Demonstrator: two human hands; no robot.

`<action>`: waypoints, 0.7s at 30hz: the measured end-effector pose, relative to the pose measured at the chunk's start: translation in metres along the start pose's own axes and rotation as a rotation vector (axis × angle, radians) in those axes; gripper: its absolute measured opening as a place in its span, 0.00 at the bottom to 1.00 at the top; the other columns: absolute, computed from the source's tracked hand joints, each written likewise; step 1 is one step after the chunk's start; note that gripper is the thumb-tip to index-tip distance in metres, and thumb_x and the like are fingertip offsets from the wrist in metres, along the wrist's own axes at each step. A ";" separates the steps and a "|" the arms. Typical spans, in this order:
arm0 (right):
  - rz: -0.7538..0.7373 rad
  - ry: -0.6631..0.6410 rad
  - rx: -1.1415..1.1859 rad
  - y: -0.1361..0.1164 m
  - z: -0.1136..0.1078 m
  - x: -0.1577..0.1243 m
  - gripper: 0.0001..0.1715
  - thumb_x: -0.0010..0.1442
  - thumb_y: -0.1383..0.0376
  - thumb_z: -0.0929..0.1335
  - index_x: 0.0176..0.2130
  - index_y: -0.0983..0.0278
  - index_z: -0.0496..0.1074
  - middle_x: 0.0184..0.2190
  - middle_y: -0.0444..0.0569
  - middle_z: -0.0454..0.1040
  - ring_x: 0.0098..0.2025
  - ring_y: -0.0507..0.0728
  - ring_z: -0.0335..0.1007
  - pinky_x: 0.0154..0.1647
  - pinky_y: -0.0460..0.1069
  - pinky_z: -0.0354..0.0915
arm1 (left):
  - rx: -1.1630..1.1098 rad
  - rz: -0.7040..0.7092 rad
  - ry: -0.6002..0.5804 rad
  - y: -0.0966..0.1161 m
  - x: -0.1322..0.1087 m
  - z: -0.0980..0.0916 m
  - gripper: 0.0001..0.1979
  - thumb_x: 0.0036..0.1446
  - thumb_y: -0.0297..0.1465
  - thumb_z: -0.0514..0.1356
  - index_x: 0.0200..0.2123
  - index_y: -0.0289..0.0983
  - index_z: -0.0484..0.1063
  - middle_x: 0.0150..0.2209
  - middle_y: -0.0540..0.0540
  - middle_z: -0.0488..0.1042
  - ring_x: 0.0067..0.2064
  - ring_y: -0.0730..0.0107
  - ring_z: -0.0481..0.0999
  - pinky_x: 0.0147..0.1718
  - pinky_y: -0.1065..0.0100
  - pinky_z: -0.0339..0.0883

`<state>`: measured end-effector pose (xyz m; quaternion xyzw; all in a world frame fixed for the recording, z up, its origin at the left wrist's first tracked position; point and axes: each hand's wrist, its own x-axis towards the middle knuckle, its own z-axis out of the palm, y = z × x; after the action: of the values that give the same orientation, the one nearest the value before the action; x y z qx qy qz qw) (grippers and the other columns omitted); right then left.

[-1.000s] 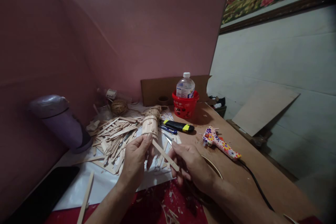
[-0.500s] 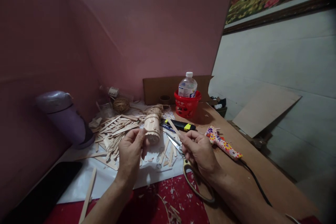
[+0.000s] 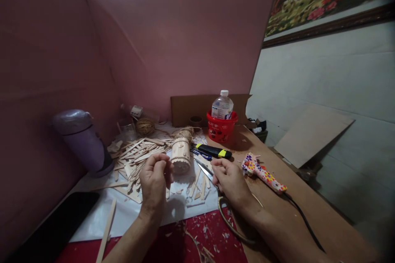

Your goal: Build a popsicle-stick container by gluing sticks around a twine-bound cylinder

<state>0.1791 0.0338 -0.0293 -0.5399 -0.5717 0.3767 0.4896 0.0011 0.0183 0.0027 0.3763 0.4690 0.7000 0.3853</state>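
My left hand (image 3: 156, 176) is curled with its fingertips pinched against the lower end of a small barrel of wooden sticks (image 3: 181, 154), which is bound with twine at the top and tilts away from me. My right hand (image 3: 230, 178) lies knuckles up on the table. Its fingers are closed over the scissors (image 3: 204, 169), whose blades stick out to the left while a handle loop shows under my wrist. A heap of flat wooden sticks (image 3: 135, 160) lies on white paper (image 3: 129, 213) left of the barrel.
A flowered glue gun (image 3: 262, 172) with a black cord lies to the right. Behind it are a yellow-black utility knife (image 3: 212, 151), a red bucket (image 3: 216, 131) holding a water bottle (image 3: 222, 107), a twine ball (image 3: 145, 125), a purple flask (image 3: 82, 141) and a black phone (image 3: 61, 226).
My right hand held a single stick up beside the barrel; it has dropped onto the scissors and the stick is out of sight. The left hand stayed by the barrel.
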 end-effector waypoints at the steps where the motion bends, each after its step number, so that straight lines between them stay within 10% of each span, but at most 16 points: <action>1: -0.008 -0.006 -0.012 0.000 0.002 -0.001 0.12 0.57 0.60 0.62 0.37 0.66 0.68 0.16 0.41 0.69 0.13 0.49 0.55 0.14 0.44 0.51 | -0.003 -0.004 0.010 0.000 0.001 0.000 0.01 0.49 0.28 0.55 0.29 0.38 0.66 0.18 0.55 0.69 0.15 0.78 0.61 0.11 0.76 0.51; 10: -0.342 -0.134 -0.468 -0.001 0.007 -0.014 0.15 0.61 0.73 0.59 0.41 0.67 0.73 0.38 0.57 0.76 0.42 0.60 0.72 0.42 0.52 0.64 | 0.156 0.084 0.092 -0.009 0.012 -0.007 0.10 0.49 0.37 0.60 0.25 0.36 0.70 0.21 0.53 0.68 0.21 0.76 0.63 0.16 0.75 0.56; 21: -0.399 -0.257 -0.775 -0.012 0.004 -0.032 0.10 0.62 0.71 0.64 0.34 0.62 0.74 0.33 0.48 0.75 0.36 0.57 0.73 0.33 0.49 0.57 | 0.361 0.236 0.215 -0.017 0.032 -0.021 0.07 0.48 0.30 0.55 0.31 0.36 0.71 0.28 0.51 0.71 0.32 0.69 0.69 0.31 0.69 0.61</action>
<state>0.1704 0.0012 -0.0239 -0.5114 -0.8196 0.0973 0.2394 -0.0284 0.0438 -0.0137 0.4147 0.5775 0.6811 0.1751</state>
